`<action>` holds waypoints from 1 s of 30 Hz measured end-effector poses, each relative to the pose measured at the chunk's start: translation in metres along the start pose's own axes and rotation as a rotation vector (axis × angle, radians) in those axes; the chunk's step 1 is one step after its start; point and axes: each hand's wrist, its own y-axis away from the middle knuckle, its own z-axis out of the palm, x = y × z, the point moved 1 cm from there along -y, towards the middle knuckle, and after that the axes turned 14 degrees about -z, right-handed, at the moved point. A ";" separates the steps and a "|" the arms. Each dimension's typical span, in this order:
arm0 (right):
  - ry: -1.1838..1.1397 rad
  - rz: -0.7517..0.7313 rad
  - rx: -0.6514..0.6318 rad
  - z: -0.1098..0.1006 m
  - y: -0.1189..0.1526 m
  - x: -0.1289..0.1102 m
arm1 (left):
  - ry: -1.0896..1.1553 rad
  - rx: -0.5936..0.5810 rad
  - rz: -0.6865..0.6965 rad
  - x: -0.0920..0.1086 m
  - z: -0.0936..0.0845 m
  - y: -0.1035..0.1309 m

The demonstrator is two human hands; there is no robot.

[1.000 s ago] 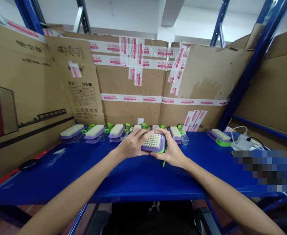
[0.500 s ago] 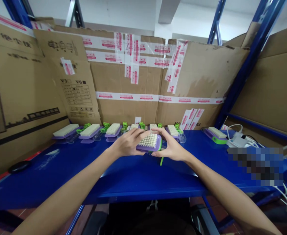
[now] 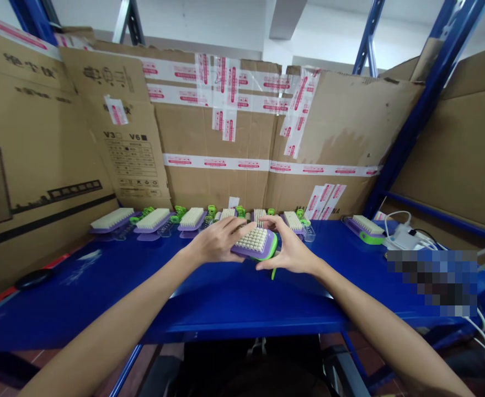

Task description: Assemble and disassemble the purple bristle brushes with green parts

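Observation:
Between my two hands, over the middle of the table, is a purple-and-green brush (image 3: 252, 240) with rows of stubby cream bristles facing up. My left hand (image 3: 219, 240) grips its left end, fingers over the top and thumb at the lower edge. Around the green right end curls my right hand (image 3: 289, 245), its thumb near the underside and its fingers above. A thin green piece (image 3: 273, 273) sticks down below the brush. What lies beneath the brush is hidden.
Along the back of the blue table (image 3: 234, 309) stand several similar brushes (image 3: 153, 219) with green clips and clear plastic parts. Another brush (image 3: 366, 225) is at the right, beside a white power strip (image 3: 403, 238) with cables. Cardboard (image 3: 217, 132) walls the back. A black oval object (image 3: 34, 279) lies left.
The brush has tilted slightly, its right end lower and more of its green edge showing. Both hands stay in nearly the same place on it.

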 end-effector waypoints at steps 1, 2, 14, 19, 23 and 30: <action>0.016 -0.013 0.010 0.001 0.000 0.001 | 0.000 0.004 -0.013 0.000 0.000 0.000; 0.035 -0.031 0.022 0.001 0.001 0.002 | -0.005 0.010 -0.024 -0.001 0.000 0.000; 0.230 -0.104 0.170 0.002 0.004 0.007 | -0.109 0.015 -0.172 -0.012 -0.015 -0.001; 0.309 -0.105 0.232 -0.004 0.003 0.006 | -0.112 0.117 -0.353 -0.019 -0.012 0.002; 0.226 -0.019 0.215 -0.003 0.004 0.009 | -0.060 0.221 -0.568 -0.021 -0.005 0.004; 0.067 -0.049 -0.165 0.018 0.006 -0.004 | 0.017 0.314 -0.570 -0.013 -0.003 0.005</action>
